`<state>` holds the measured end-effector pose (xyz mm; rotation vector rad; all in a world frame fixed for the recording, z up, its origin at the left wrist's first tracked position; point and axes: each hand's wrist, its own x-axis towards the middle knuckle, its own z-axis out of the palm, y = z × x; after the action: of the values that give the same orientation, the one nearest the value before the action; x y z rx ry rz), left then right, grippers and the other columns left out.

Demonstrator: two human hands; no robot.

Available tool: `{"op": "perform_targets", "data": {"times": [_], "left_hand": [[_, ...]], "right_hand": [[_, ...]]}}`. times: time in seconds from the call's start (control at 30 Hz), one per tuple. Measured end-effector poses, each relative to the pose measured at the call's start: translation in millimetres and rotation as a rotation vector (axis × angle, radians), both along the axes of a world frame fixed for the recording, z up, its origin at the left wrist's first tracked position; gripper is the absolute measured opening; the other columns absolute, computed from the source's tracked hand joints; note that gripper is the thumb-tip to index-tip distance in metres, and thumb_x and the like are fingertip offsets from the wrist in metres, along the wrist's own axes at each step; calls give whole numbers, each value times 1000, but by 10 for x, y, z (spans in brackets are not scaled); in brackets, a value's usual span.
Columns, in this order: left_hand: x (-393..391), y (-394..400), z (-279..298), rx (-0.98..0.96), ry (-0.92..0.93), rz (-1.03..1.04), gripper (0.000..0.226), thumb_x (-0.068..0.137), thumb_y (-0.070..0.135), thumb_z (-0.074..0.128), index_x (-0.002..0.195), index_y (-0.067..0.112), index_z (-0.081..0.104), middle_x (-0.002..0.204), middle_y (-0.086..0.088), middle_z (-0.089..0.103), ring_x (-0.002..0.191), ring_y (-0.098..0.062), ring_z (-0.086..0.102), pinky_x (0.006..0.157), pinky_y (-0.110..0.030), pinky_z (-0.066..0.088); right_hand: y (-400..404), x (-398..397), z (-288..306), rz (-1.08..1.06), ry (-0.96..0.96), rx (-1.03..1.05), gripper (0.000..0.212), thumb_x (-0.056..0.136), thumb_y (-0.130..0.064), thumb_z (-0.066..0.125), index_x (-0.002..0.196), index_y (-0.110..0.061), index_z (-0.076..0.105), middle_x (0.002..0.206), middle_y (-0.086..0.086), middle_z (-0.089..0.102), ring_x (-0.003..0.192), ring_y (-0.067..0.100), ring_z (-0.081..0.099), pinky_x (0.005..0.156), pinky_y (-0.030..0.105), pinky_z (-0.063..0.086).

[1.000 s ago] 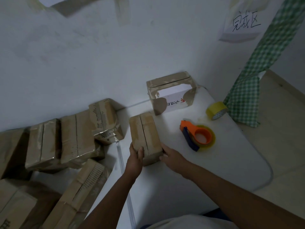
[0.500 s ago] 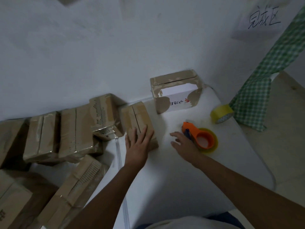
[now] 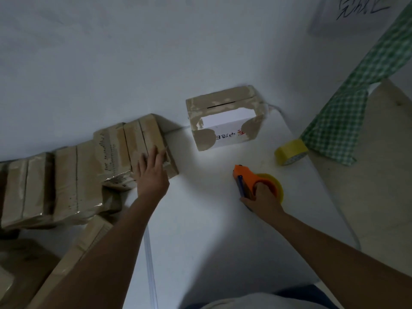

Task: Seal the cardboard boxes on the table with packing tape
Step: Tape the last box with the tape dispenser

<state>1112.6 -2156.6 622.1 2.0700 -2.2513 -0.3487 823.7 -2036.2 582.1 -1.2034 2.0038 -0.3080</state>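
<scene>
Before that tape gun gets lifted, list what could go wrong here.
1. The left hand lies flat on the box, which sits tight against the pile. More pushing could shift or topple the leaning boxes.
2. The right hand grips the tape gun near its front end; if there is a cutter there, it may nick a finger.
3. The spare roll sits near the table edge, where a sweeping arm might knock it off.

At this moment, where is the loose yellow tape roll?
In the head view, the loose yellow tape roll lies at the table's far right edge, beside the green checked cloth and beyond the orange tape dispenser.
</scene>
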Motion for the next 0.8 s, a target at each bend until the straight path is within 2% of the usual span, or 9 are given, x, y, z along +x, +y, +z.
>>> {"op": "perform_targets", "data": {"times": [0.07, 0.17, 0.2, 0.3, 0.37, 0.5, 0.63, 0.73, 0.8], "left_hand": [[-127, 42, 25, -19, 42, -17, 65, 98, 11, 46, 157, 19, 19, 166, -5, 4, 152, -34, -4, 122, -54, 2], [-396, 5, 96, -121, 124, -188, 62, 98, 15, 52, 155, 16, 27, 166, -6, 9, 153, -31, 2, 122, -54, 6], [-508, -60, 118, -134, 148, -254, 63, 97, 17, 54, 155, 18, 27, 166, -5, 9, 153, -29, 2, 122, -53, 6], [-868, -397, 148, -134, 160, -377, 71, 97, 29, 57, 157, 23, 19, 166, -3, 5, 153, -28, 0, 120, -52, 3], [-1107, -684, 169, -90, 108, -408, 79, 95, 42, 56, 158, 26, 11, 167, -1, -2, 153, -27, -6, 119, -52, -2], [-1433, -1203, 204, 53, 7, -399, 93, 90, 59, 56, 158, 32, -1, 166, 4, -11, 152, -26, -11, 120, -55, -2], [-1486, -1379, 172, 203, -5, -355, 95, 87, 61, 60, 157, 37, 1, 165, 8, -12, 151, -29, -15, 113, -67, 9], [-1436, -1324, 148, 187, 37, -391, 86, 91, 55, 59, 158, 33, 8, 166, 6, -3, 151, -32, -9, 114, -63, 22], [-1383, -1263, 135, 141, 34, -431, 80, 94, 52, 56, 158, 30, 13, 166, 7, 4, 151, -29, 0, 114, -58, 27]], "right_hand": [[-33, -25, -4, 25, -9, 24, 42, 84, -36, 72, 91, -13, 37, 72, -8, 31, 72, 16, 42, 57, 25, 28], [-46, -89, 55, 101, 11, 9, 29, 90, -35, 63, 83, -38, 35, 71, -14, 34, 66, 13, 42, 62, 26, 35], [-54, -120, 86, 119, 24, 16, 30, 92, -34, 61, 80, -39, 34, 70, -13, 36, 62, 11, 42, 63, 29, 37], [-124, -244, 167, 66, 27, 30, 29, 95, -27, 57, 78, -16, 37, 66, -4, 40, 58, 12, 42, 57, 28, 38], [-208, -363, 259, -18, -11, 12, 30, 99, -23, 51, 75, -16, 35, 68, -2, 40, 58, 10, 39, 52, 24, 32], [-349, -634, 487, -142, -30, -19, 24, 104, -22, 40, 91, -4, 48, 75, 6, 45, 64, 15, 42, 55, 28, 30], [-380, -808, 673, -343, -119, -15, 23, 104, -16, 38, 82, -9, 43, 74, 9, 41, 63, 19, 39, 60, 33, 29], [-358, -867, 753, -540, -156, -83, 23, 103, -4, 29, 101, -12, 50, 88, 13, 48, 85, 24, 53, 70, 34, 40], [-373, -867, 823, -645, -255, -214, 29, 103, -14, 31, 78, -19, 43, 72, 2, 41, 68, 15, 45, 59, 29, 33]]}}
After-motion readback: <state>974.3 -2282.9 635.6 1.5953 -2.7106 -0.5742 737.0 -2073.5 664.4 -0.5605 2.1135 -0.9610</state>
